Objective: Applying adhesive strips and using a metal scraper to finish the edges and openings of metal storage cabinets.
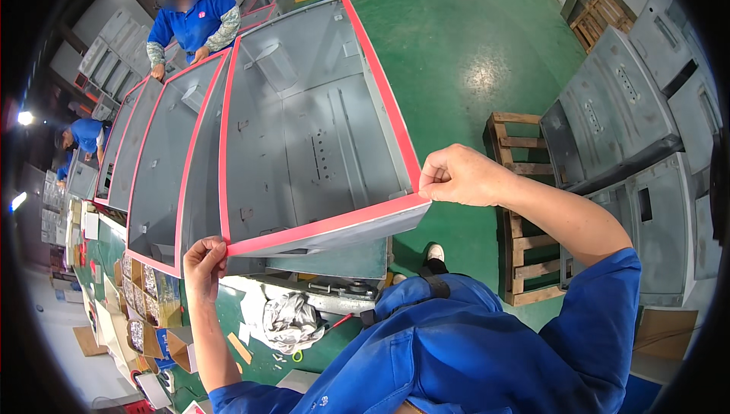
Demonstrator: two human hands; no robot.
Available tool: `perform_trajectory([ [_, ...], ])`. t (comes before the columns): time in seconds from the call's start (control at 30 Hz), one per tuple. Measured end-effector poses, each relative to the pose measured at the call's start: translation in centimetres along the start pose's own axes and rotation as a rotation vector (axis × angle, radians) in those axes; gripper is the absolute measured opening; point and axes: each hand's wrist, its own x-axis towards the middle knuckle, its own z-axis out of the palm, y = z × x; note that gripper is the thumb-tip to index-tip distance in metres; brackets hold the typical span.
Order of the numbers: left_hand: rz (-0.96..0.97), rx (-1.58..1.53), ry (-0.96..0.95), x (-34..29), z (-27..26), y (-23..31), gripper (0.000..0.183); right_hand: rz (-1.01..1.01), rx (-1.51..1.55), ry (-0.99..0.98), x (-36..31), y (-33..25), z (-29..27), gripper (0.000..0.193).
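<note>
In front of me lies an open grey metal cabinet point(304, 133), its rim edged with red tape. A strip of red tape point(327, 225) runs along the near rim from one of my hands to the other. At the near left corner my left hand point(204, 263) is closed, thumb and fingers pinched on the strip's end. My right hand point(460, 176) pinches the other end at the near right corner, its fingertips against the rim. What lies under the fingertips is hidden.
More red-edged cabinets point(171, 163) stand close on the left, where a co-worker point(194, 22) in blue leans over them. Wooden pallets point(528, 262) and grey metal cabinets point(616, 110) are on the right. Below are crumpled silvery sheeting point(285, 323) and cardboard boxes point(152, 292).
</note>
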Motion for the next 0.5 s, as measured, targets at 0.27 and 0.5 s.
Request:
perform_trajectory([
  [0.27,-0.005,-0.001,0.011,-0.12,-0.01,0.00,0.006,-0.014,-0.004,0.012,-0.15,-0.27,0.10,0.011],
  [0.5,0.002,-0.008,-0.005,0.04,-0.12,-0.09,0.007,-0.057,-0.030,0.040,-0.29,0.33,0.51,0.012],
])
